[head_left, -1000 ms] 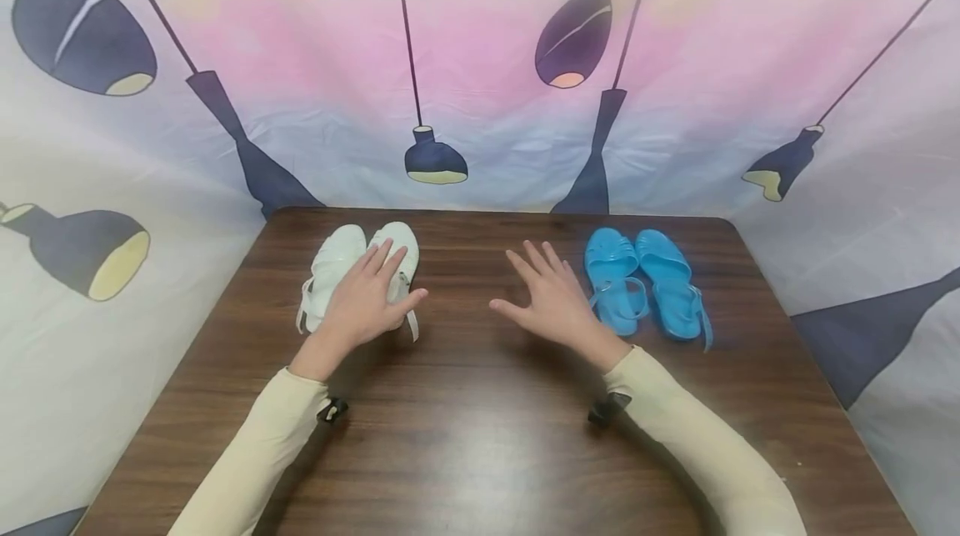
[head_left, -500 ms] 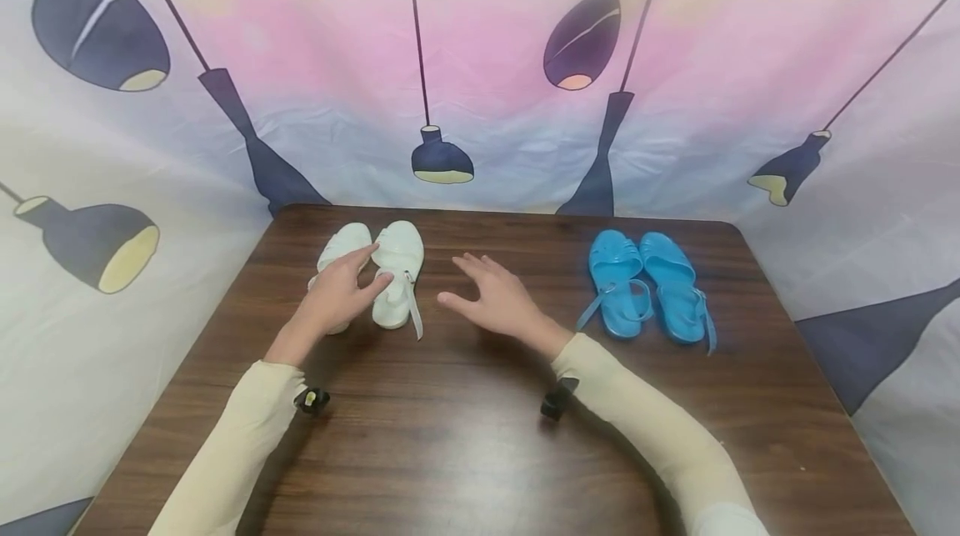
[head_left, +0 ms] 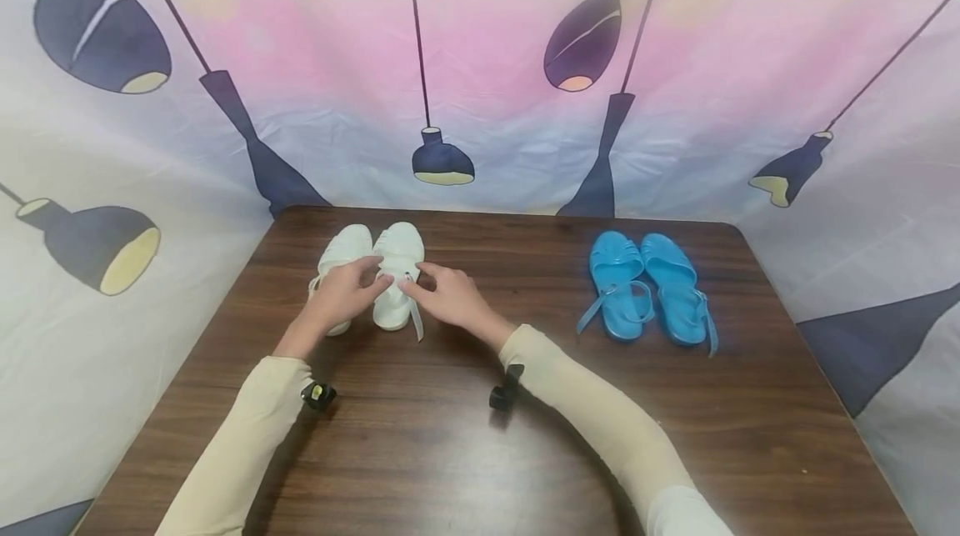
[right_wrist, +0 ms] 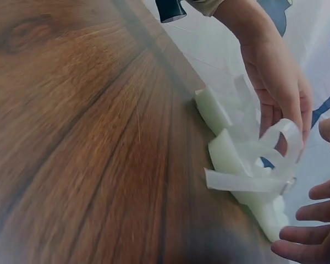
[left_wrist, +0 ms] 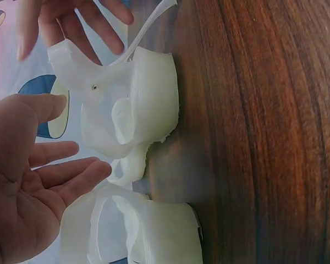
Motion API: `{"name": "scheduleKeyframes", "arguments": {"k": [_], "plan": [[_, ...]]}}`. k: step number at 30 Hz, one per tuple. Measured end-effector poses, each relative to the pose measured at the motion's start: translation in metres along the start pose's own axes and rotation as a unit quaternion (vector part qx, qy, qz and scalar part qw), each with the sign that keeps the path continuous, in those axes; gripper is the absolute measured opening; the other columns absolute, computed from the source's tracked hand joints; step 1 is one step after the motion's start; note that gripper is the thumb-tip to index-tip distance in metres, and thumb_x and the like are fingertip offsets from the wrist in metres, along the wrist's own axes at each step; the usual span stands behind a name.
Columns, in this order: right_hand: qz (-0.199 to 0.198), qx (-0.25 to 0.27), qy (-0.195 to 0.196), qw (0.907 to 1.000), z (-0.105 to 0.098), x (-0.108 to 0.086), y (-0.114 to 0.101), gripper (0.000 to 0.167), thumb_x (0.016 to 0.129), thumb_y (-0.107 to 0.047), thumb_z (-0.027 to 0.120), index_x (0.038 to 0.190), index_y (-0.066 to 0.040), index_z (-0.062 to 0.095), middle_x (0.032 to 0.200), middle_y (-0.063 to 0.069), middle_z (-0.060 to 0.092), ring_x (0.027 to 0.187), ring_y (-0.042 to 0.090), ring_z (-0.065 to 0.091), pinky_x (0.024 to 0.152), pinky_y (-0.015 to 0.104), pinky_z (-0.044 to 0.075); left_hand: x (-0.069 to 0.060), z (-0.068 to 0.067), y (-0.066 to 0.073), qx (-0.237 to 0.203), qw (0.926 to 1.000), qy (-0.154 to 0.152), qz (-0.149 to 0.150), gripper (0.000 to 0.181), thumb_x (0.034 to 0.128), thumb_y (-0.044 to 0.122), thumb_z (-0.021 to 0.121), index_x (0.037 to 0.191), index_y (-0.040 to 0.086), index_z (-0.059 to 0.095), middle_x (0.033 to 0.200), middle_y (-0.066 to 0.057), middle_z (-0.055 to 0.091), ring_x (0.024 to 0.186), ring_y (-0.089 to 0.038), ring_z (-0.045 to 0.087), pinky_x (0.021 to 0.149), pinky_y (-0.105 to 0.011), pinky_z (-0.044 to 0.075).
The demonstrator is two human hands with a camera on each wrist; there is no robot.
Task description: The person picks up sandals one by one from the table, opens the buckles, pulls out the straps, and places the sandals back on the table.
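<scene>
A pair of white sandals stands side by side at the back left of the table. Over the left white sandal (head_left: 348, 242) hovers my left hand (head_left: 336, 299), hiding much of its heel half. My right hand (head_left: 453, 298) is at the right side of the right white sandal (head_left: 399, 246), its thumb by the ankle strap. The strap's loose end (right_wrist: 228, 180) sticks out beside the heel. Both hands have relaxed, slightly bent fingers on either side of that sandal. In the left wrist view, the left thumb and fingers stand apart with nothing between them. Light contact with the strap cannot be ruled out.
A pair of blue sandals (head_left: 621, 269) lies at the back right of the brown wooden table (head_left: 450, 453). Behind the table hangs a cloth backdrop (head_left: 502, 144) printed with lamps. Black wrist cameras (head_left: 504, 397) sit under both sleeves.
My right hand has swept left from near the blue sandals to the right white sandal. My left hand has drawn back slightly to the left, uncovering that sandal.
</scene>
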State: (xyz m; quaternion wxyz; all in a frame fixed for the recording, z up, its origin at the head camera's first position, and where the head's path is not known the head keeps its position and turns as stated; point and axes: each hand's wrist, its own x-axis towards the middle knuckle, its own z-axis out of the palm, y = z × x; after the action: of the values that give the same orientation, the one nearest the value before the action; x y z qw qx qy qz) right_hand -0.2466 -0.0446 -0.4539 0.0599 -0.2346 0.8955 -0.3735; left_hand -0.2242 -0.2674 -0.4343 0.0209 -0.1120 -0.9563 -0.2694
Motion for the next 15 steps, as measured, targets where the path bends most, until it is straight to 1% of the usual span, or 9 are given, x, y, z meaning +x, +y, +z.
{"name": "scheduleKeyframes", "arguments": {"k": [3,7,11,15], "plan": [[0.012,0.019,-0.003,0.9997,0.006,0.004,-0.001,0.072,0.101,-0.064,0.047,0.147,-0.009,0.055,0.135,0.012,0.067,0.126,0.025,0.062,0.104,0.045,0.051,0.001,0.003,-0.002,-0.008,1.0,-0.005,0.003,0.062,0.1048,0.039,0.057,0.144,-0.009,0.05,0.13,-0.031,0.063,0.115,-0.044,0.065,0.098,-0.059,0.051],[0.033,0.04,-0.009,0.9986,0.012,0.008,-0.002,0.066,0.104,-0.058,0.046,0.146,-0.009,0.056,0.131,0.011,0.069,0.124,0.025,0.064,0.104,0.043,0.051,0.002,0.004,-0.002,-0.001,0.9999,-0.013,-0.002,0.059,0.1053,0.036,0.056,0.142,-0.009,0.051,0.13,-0.032,0.063,0.112,-0.044,0.067,0.096,-0.058,0.053],[0.048,0.05,-0.011,0.9975,0.016,0.011,-0.002,0.061,0.104,-0.054,0.051,0.143,-0.008,0.058,0.124,0.008,0.072,0.115,0.022,0.068,0.097,0.039,0.054,0.003,0.003,0.0,0.006,0.9998,-0.017,-0.004,0.053,0.1053,0.03,0.057,0.14,-0.01,0.053,0.132,-0.033,0.061,0.113,-0.045,0.066,0.096,-0.059,0.052],[0.067,0.055,-0.026,0.9959,0.018,0.013,-0.001,0.06,0.102,-0.057,0.052,0.14,-0.012,0.063,0.127,0.006,0.071,0.116,0.02,0.067,0.094,0.036,0.055,0.004,0.002,0.0,0.015,0.9996,-0.022,-0.001,0.049,0.1046,0.025,0.057,0.137,-0.012,0.055,0.128,-0.033,0.063,0.113,-0.045,0.066,0.095,-0.059,0.052]]}}
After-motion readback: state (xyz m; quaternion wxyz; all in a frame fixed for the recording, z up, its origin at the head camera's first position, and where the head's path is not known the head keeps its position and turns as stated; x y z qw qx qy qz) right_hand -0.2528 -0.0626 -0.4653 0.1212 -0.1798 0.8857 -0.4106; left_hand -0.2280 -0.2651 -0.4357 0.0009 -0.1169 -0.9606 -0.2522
